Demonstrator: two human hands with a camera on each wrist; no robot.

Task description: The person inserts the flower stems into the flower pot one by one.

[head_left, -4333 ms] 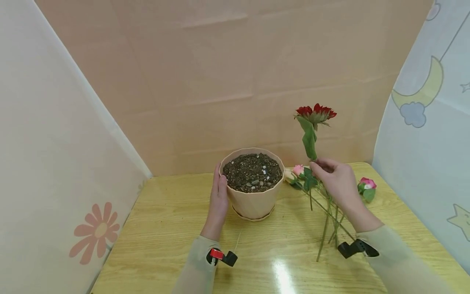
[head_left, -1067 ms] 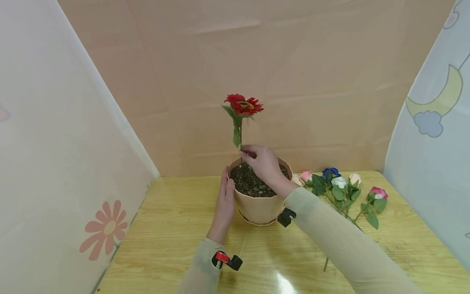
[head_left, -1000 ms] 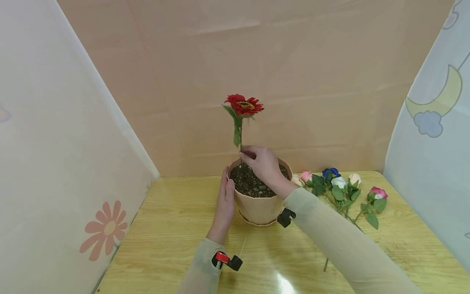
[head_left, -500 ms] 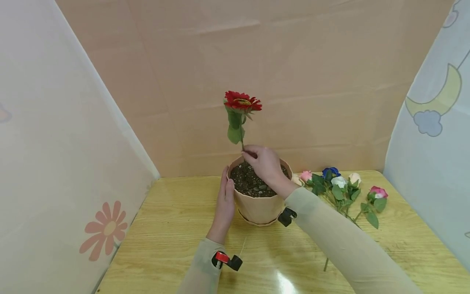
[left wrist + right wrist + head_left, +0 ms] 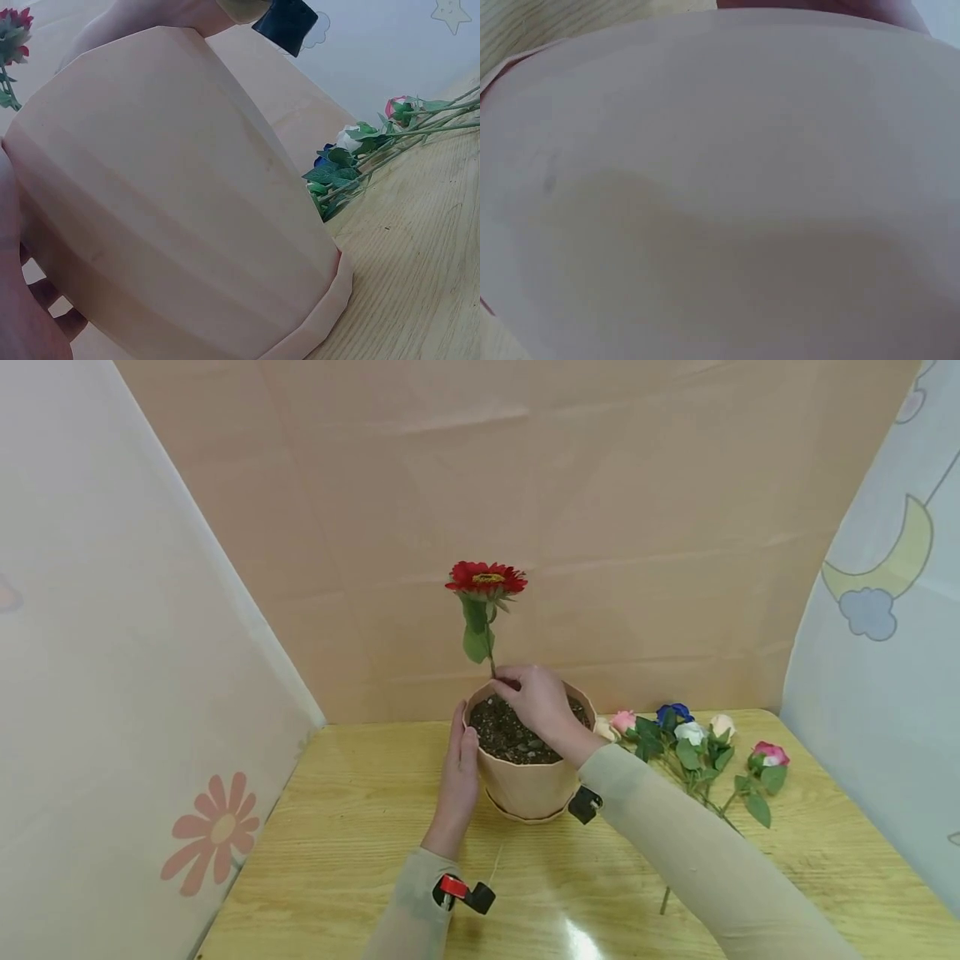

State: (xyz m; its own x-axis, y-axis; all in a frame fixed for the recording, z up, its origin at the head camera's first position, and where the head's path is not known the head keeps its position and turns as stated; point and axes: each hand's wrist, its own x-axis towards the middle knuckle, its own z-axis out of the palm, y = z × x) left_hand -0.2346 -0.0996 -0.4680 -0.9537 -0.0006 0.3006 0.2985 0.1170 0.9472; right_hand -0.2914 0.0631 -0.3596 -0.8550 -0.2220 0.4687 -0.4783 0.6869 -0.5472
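A red flower (image 5: 487,578) with a yellow centre and green leaves stands nearly upright over the back left of a peach flowerpot (image 5: 525,785). Thumb and fingers of my right hand (image 5: 538,700) pinch its stem low down, just above the dark soil (image 5: 510,735); the stem's lower end is hidden behind the hand. My left hand (image 5: 459,777) rests with straight fingers against the pot's left side. In the left wrist view the pot wall (image 5: 172,187) fills most of the picture, and the pot wall (image 5: 727,180) also covers nearly all of the right wrist view.
Several artificial roses lie on the wooden table (image 5: 360,827) right of the pot, among them a blue rose (image 5: 675,712), a white rose (image 5: 691,732) and a pink rose (image 5: 771,754). A saucer (image 5: 527,817) sits under the pot. Cloth walls enclose the back and both sides.
The red flower came from the right side over to the pot. In the last second it has turned, then sunk slightly with my right hand. My left hand stays on the pot.
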